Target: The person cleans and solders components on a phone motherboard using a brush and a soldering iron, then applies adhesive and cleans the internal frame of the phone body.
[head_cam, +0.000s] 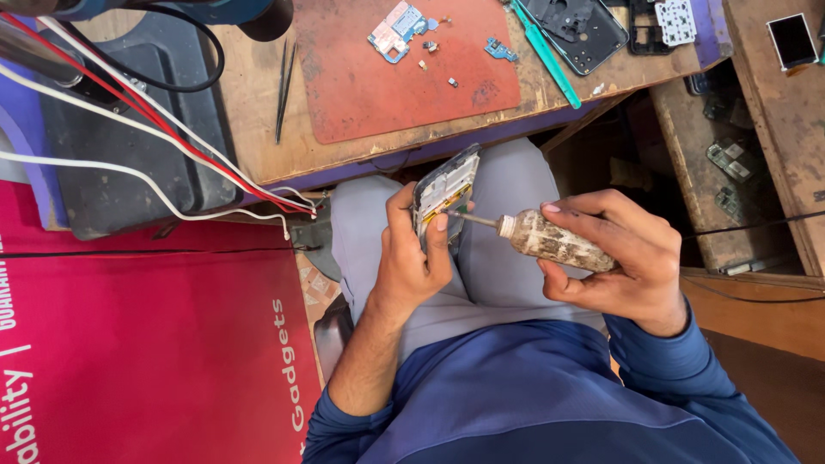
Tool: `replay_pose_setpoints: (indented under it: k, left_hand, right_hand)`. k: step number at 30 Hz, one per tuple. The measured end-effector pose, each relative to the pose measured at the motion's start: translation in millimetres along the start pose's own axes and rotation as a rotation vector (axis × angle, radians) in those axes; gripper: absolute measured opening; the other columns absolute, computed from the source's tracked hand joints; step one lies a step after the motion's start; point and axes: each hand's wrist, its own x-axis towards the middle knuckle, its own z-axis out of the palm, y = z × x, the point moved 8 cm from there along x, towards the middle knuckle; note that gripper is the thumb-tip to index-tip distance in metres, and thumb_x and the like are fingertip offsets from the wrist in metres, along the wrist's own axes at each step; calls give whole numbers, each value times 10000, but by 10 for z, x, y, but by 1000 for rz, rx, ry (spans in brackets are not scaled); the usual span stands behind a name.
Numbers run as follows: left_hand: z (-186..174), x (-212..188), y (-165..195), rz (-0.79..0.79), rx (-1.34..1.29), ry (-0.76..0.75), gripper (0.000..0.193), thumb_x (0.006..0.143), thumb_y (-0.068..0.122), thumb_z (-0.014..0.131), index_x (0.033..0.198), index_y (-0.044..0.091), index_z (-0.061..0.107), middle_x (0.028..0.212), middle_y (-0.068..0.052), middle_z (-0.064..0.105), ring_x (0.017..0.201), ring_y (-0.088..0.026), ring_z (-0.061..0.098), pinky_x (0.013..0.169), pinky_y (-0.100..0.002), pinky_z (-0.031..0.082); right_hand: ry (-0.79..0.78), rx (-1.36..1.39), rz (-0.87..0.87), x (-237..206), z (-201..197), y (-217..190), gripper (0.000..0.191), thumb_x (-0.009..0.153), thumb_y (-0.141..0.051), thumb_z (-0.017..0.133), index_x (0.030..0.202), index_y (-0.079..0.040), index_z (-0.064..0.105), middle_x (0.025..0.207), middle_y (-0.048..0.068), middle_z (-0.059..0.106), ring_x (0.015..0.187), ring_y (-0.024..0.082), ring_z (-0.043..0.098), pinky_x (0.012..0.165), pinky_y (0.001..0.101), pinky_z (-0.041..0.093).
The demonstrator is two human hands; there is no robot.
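- Left hand (pixel 411 258) raised over the lap, forearm bare, blue sleeve pushed up near the elbow. Fingers curled around an opened phone frame (pixel 445 191), thumb pressed on its front edge. Frame held tilted, inner side with pale plate and yellow strip facing right.
- Right hand (pixel 620 253) at the same height, wrist bent inward, fingers wrapped shut around a small grimy squeeze bottle (pixel 554 241). Bottle lies nearly level, its thin metal needle tip (pixel 475 220) pointing left and touching the lower part of the phone frame.
- Both hands hover above the grey trousers (pixel 503 266); phone frame sits just in front of the bench edge, not resting on it.
- To the left, near: red printed panel (pixel 146 352) beside the knee. Above it a dark tray (pixel 129 163), crossed by white and red wires (pixel 172 146) that run toward the lap and end just left of the left hand.
- Farther: wooden bench (pixel 258 112) with a red work mat (pixel 404 77). On the mat a small circuit board (pixel 395 30) and scattered tiny parts.
- Tweezers (pixel 284 90) lie on bare wood left of the mat.
- Far right of the mat: teal-handled tool (pixel 550 56) lying slantwise, next to a black phone back shell (pixel 580 30).
- Right side, lower: open wooden drawer (pixel 730 172) with loose parts, contents too dim to name.
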Motion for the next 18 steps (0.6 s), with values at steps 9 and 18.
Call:
replay_pose_setpoints:
  k: [9,18]
  left_hand:
    - [-1,0,-16,-16,19,-5,346,1117,105,468,1393,-45,323,1179,-223,742,1125,-290,758,946,-367,596]
    - [-10,7,-8,-29,42,0,368,1112,119,476,1401,-49,322,1168,-214,747,1076,-282,755,932,-356,584]
  right_hand:
    - [-22,-11,-13,50,-11,-37,464,743,-56,852,1175,34,708,1063,157,692,887,214,712,749,291,568]
    - [-44,-55,29,46,-39,-23,450,724,-55,847,1144,52,724,1039,172,696,857,223,712,733,305,562]
